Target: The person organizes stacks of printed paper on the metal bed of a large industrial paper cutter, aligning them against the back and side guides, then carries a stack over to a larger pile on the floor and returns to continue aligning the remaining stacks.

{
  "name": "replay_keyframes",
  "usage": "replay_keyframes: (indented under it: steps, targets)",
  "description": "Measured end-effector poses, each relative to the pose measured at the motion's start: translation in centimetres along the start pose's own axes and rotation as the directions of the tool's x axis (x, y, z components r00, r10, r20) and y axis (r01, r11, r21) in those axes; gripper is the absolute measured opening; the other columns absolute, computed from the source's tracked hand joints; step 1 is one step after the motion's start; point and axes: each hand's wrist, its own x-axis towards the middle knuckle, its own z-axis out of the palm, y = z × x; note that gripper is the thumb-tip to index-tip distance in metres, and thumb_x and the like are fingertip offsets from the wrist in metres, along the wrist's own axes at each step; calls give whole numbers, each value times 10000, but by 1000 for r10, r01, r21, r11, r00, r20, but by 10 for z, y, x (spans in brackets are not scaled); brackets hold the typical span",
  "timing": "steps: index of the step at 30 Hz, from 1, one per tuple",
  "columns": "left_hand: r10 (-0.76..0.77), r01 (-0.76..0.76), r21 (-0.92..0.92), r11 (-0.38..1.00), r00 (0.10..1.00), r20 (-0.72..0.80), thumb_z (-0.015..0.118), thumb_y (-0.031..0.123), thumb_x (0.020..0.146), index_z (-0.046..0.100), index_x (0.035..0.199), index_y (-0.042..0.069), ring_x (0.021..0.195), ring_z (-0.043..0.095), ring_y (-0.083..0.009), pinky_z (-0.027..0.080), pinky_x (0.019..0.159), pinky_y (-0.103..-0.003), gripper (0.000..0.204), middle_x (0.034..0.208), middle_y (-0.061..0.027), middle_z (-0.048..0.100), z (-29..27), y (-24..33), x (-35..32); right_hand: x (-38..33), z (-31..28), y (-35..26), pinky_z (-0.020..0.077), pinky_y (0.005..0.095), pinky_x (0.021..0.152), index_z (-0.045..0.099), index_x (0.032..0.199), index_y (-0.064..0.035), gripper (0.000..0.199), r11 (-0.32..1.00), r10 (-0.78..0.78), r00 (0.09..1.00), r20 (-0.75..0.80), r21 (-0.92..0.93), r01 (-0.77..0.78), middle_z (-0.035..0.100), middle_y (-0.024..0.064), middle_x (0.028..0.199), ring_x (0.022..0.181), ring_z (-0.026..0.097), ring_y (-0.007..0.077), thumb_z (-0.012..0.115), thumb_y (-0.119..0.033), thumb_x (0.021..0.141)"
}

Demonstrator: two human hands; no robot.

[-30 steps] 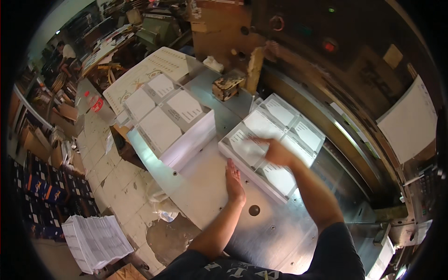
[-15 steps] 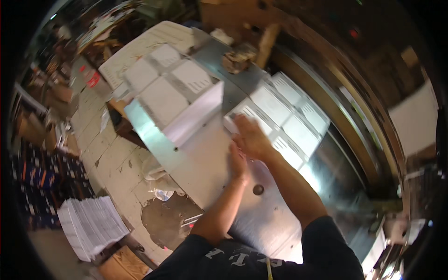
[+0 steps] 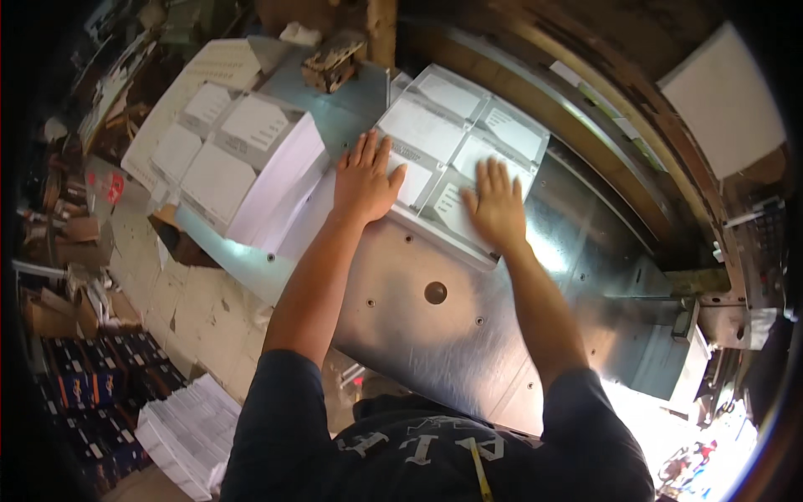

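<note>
A low stack of printed sheets (image 3: 425, 125), white panels on grey, lies on the metal table in front of me at the back right. Against its left edge rests my left hand (image 3: 366, 182), fingers stretched out and the thumb over the near left panel. My right hand (image 3: 498, 204) lies flat with fingers apart on the stack's right part. A taller stack of the same printed sheets (image 3: 269, 186) stands to the left, its white side facing the low stack. Neither hand grips anything.
The bare metal table (image 3: 452, 335) has a round hole (image 3: 435, 292) and small fittings. A rusty metal block (image 3: 334, 64) sits at the back by a wooden post (image 3: 381, 33). Below left are a paper pile (image 3: 191, 435) and dark boxes (image 3: 100, 385). A metal rail runs along the right.
My hands were close together at the low stack's near left corner. Now they are apart, the left at its left edge, the right on its right side. My view has shifted.
</note>
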Motion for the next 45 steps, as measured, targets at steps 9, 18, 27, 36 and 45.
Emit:
replay_keyframes:
  steps: [9, 18, 27, 36, 45]
  targets:
    - [70, 111, -305, 946, 848, 525, 687, 617, 727, 430, 1370, 29, 1267, 476, -334, 411, 1019, -403, 909, 1398, -236, 442, -66, -43, 27, -99, -96, -18, 525, 428, 788, 449, 1079, 53, 568, 809, 324, 889, 323, 392, -438, 617, 267, 1036, 966, 627, 400, 778, -268, 744]
    - [-79, 472, -514, 716, 787, 612, 554, 742, 763, 429, 1368, 19, 1242, 480, -321, 381, 977, -504, 950, 1329, -199, 523, -55, -37, 43, -99, -81, -10, 491, 450, 895, 319, 1322, 90, 800, 473, 517, 751, 412, 594, -651, 581, 320, 1116, 1046, 594, 422, 684, -422, 827]
    - [-97, 773, -507, 383, 579, 809, 310, 910, 718, 330, 1418, -57, 1326, 377, -346, 162, 1104, -545, 1194, 1437, -185, 417, -34, -64, 43, -86, -9, -21, 358, 410, 1065, 306, 1359, 139, 958, -191, 568, 701, 431, 898, -397, 413, 324, 1354, 1293, 410, 396, 628, -581, 816]
    - [-39, 730, -554, 401, 617, 786, 351, 911, 703, 328, 1418, -58, 1333, 372, -318, 198, 1119, -465, 1204, 1433, -190, 414, -35, -65, 38, -95, -21, -18, 370, 419, 1059, 290, 1355, 154, 1125, -86, 543, 721, 431, 882, -463, 400, 322, 1372, 1285, 424, 411, 674, -675, 699]
    - [-372, 629, -742, 231, 762, 530, 357, 817, 803, 166, 1490, 4, 1398, 273, -269, 168, 1120, -457, 1082, 1512, -148, 301, -21, -79, 1, -105, -11, 10, 363, 424, 1061, 233, 1419, 97, 1037, -281, 442, 755, 484, 874, -396, 431, 299, 1371, 1289, 433, 385, 705, -525, 737]
